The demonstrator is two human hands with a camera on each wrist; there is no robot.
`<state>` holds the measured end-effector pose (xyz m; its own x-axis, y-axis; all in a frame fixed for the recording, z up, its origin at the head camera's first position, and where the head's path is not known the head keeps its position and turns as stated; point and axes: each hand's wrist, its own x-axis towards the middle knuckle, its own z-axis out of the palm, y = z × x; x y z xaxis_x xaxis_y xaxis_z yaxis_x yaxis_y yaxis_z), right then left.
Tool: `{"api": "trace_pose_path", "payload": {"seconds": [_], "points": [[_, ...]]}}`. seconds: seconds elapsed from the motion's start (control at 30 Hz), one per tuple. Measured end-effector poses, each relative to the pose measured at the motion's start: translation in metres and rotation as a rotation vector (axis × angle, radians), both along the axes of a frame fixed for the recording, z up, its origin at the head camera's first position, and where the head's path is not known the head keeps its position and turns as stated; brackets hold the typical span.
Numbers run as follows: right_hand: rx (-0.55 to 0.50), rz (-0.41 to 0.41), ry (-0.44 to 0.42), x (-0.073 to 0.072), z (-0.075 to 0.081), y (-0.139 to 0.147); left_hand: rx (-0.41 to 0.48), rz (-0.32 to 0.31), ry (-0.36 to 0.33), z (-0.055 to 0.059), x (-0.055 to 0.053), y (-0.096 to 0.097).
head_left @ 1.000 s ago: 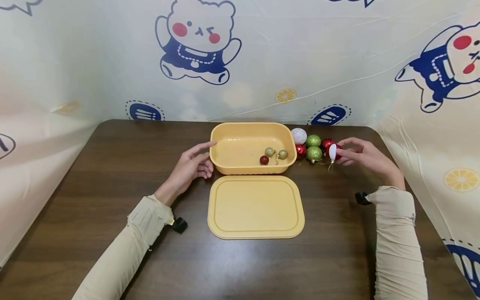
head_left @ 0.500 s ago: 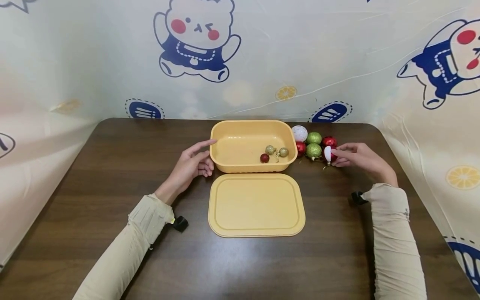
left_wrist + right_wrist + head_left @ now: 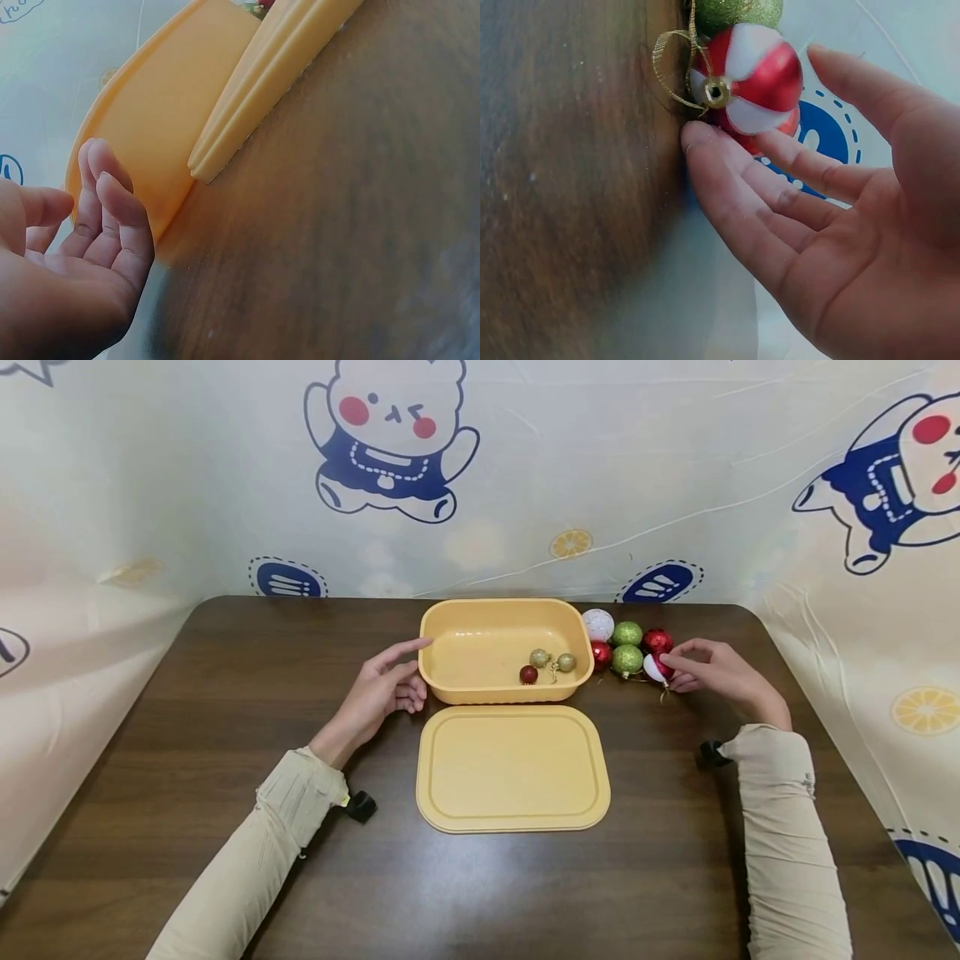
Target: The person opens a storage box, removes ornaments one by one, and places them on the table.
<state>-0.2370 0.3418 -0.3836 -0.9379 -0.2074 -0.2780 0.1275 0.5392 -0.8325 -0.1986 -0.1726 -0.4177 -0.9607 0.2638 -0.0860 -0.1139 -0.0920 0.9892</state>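
Note:
My right hand (image 3: 708, 670) is beside a red-and-white striped Christmas bauble (image 3: 754, 79) with a gold cap and loop. In the right wrist view its fingertips are right at the bauble's lower side, while the thumb stands apart from it. My left hand (image 3: 384, 687) reaches to the left end of a yellow plastic box (image 3: 480, 695), index finger at the rim and the other fingers loosely bent. Inside the box, toward the right, lie a small dark red bauble (image 3: 528, 675) and two small gold baubles (image 3: 566, 662).
Right of the box cluster a white bauble (image 3: 598, 625), two green baubles (image 3: 627, 660) and two red ones (image 3: 657, 641). A flat yellow lid (image 3: 513, 768) lies in front of the box on the dark wooden table (image 3: 465, 893). A printed cloth (image 3: 495, 460) hangs behind.
My right hand has moved left, bringing the striped bauble up against the other baubles, and its thumb has come away from it. My left hand stays at the box.

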Motion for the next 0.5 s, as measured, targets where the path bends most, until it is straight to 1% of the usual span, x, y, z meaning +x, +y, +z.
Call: {"api": "trace_pose_path", "payload": {"seconds": [0.17, 0.27, 0.5], "points": [[0.018, -0.01, -0.007, -0.001, 0.003, 0.0, -0.003, 0.004, 0.009, -0.001, 0.0, 0.0], [0.032, -0.003, 0.003, 0.0, 0.005, 0.003, 0.0, 0.006, 0.008, -0.001, 0.0, 0.0], [0.137, 0.011, 0.082, 0.006, 0.015, 0.012, 0.007, 0.004, -0.007, -0.001, 0.0, 0.0]]}}
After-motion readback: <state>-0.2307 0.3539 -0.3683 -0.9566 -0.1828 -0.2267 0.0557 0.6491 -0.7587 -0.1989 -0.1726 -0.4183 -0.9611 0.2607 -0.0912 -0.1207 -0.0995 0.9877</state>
